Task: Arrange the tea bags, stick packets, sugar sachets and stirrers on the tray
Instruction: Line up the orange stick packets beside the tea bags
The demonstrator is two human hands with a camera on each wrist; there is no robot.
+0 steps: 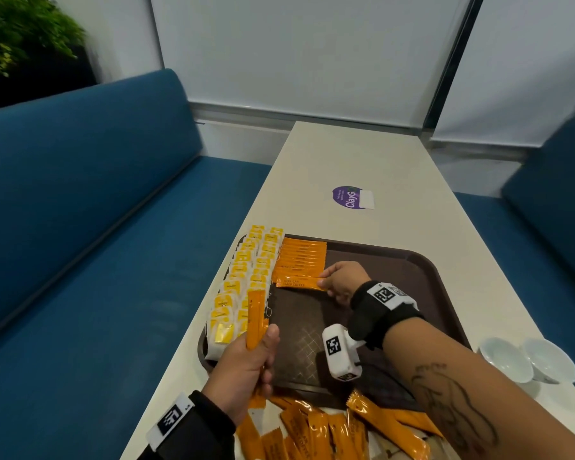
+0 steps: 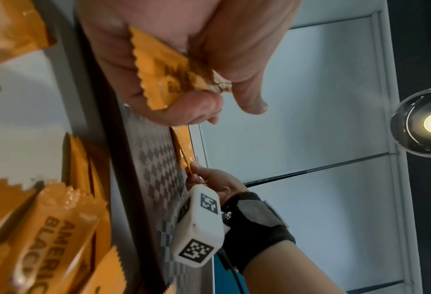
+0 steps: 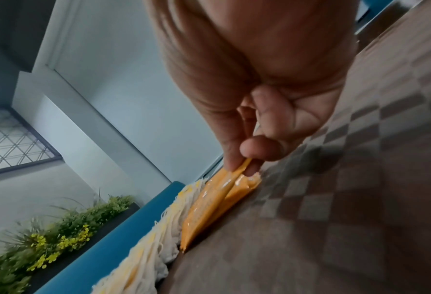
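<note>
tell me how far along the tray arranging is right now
Done: tea bags sit in two columns along the tray's left edge, with a row of orange stick packets beside them. In hand: the right hand sets a packet on that row; the left hand holds more. Left: loose packets near the tray. No sugar sachets or stirrers visible.

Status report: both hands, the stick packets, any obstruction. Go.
Left hand grips spare stick packets. Right hand pinches nearest packet of the row on the tray. Tea bags lined along tray's left side. No obstruction seen.
</note>
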